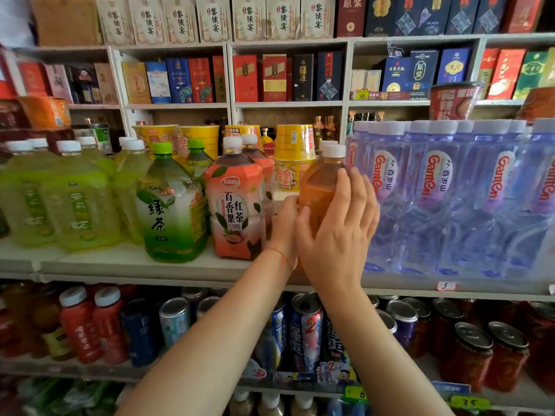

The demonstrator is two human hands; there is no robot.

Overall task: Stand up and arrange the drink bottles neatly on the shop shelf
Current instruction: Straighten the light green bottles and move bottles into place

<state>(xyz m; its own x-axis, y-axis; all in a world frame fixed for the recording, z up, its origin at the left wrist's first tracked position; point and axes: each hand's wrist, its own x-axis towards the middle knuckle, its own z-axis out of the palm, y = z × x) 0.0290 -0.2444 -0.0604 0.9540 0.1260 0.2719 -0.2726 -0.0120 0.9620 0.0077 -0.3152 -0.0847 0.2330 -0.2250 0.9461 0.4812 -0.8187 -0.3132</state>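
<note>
We reach both forearms up to the shelf (180,267). Our right hand (336,232) wraps its spread fingers around an upright orange bottle (319,187), our left hand (285,226) cupping its left side, between the passionfruit tea bottle (235,205) and water bottles (435,193).

Two hands (336,232) are on one orange bottle (319,190), a second white cap just behind it. On the same shelf (150,265): two green-capped tea bottles (171,205), two red fruit-tea bottles (235,202), and about six yellow-green bottles (78,202) with white caps. The water bottles (438,199) at the right show at least eight caps; the rows behind cannot be counted. Below stand two red bottles (93,325) with white caps and many cans (306,331).
</note>
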